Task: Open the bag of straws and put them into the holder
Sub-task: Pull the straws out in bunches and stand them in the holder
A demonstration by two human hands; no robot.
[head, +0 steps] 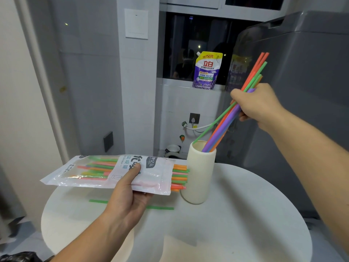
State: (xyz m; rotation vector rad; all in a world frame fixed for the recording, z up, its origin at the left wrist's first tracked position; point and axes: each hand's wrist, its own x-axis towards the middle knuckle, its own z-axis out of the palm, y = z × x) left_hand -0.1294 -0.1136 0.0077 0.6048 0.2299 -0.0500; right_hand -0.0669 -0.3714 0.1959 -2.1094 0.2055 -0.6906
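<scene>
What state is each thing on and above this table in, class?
bag: open at one end, straws sticking out, held by the left hand
loose straws: tilted, lower ends inside the holder, gripped by the right hand
holder: upright on the table
green strip: lying flat on the table

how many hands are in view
2: the left hand holds the bag of straws; the right hand grips a bunch of straws, tips in the holder. No others visible.

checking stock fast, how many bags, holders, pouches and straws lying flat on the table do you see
bag: 1
holder: 1
pouch: 1
straw lying flat: 1
total: 4
</scene>
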